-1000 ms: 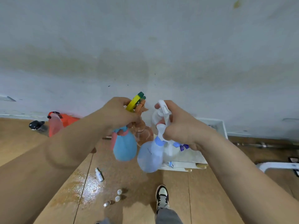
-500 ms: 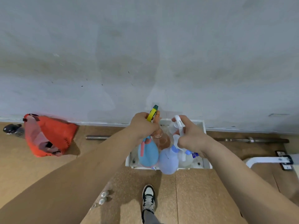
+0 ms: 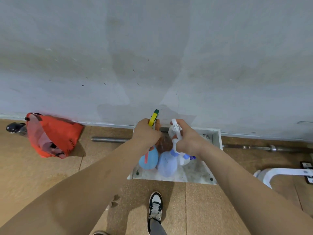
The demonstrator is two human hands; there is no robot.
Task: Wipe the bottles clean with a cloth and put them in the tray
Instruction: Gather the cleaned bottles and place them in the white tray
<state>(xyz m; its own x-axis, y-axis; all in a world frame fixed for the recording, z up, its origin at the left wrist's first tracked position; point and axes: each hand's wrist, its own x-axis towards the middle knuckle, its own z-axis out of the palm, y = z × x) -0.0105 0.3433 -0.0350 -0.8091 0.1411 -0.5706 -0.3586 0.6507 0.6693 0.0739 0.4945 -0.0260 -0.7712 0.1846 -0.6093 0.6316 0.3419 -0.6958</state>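
Cork floor [image 3: 50, 175] below grey wall [image 3: 152, 48]: bottles held short of the tray [image 3: 218, 138] a second ago now hang over it, left hand [image 3: 146, 133] curled round the sprayers of blue bottle [image 3: 149, 161] and amber bottle [image 3: 165, 145], right hand [image 3: 188, 141] clenching the sprayer of lilac bottle [image 3: 167, 166], so set-down likely comes next.

The left hand [image 3: 146, 133] grips the spray heads of a blue bottle [image 3: 149, 159] and a brown bottle [image 3: 164, 145], with a yellow trigger [image 3: 153, 117] sticking up past its knuckles. The right hand [image 3: 188, 141] grips the white triggers [image 3: 176, 128] of a lilac bottle [image 3: 167, 166] and a clear bottle [image 3: 183, 160]. All four hang over a white tray [image 3: 217, 138] on the cork floor [image 3: 203, 209] against the grey wall [image 3: 152, 48], with a red bag [image 3: 52, 134] well to the left, a metal bar [image 3: 108, 139] along the wall's foot, and a shoe [image 3: 155, 206] just before the tray.
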